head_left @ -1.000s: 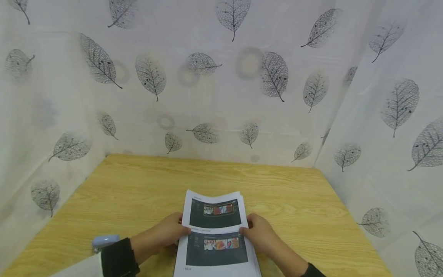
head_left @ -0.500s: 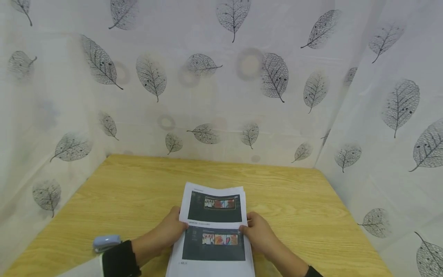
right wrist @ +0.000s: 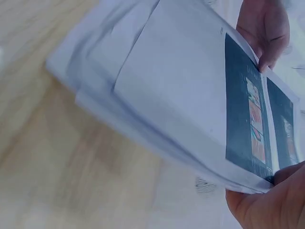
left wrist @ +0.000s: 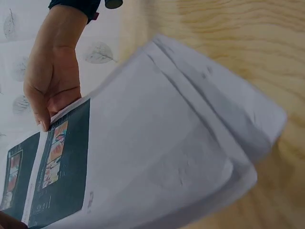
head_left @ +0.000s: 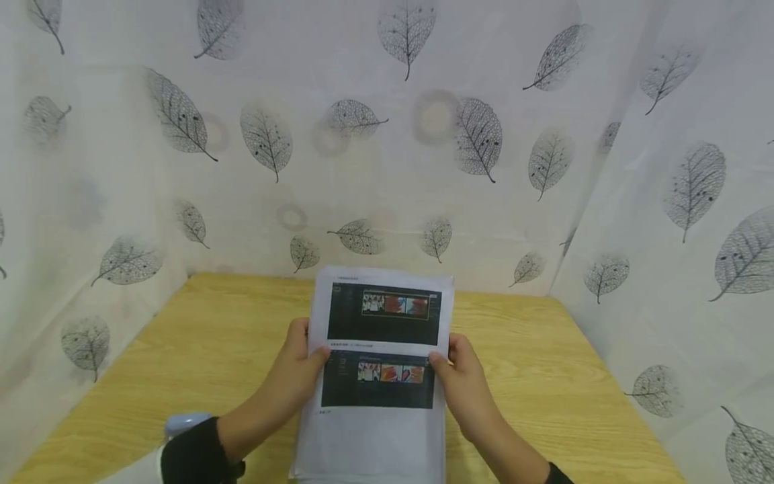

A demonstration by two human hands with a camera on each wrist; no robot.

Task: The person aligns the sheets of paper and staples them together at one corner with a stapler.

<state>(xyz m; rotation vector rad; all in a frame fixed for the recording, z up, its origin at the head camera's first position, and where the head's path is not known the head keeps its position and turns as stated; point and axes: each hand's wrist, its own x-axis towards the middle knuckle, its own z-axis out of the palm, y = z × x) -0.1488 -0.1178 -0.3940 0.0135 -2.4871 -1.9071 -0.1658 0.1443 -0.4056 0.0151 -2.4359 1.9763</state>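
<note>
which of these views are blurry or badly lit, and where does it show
Head view: fairly even light, though the small print on the papers is too soft to read; left wrist view: dimmer, with the papers' loose corners at right slightly blurred; right wrist view: bluish cast, with the papers' loose end and the wooden table at left out of focus.

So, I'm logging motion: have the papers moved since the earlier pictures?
Yes: in the head view, the papers have moved up the picture, their top edge now overlapping the far edge of the table, no longer below it.
</note>
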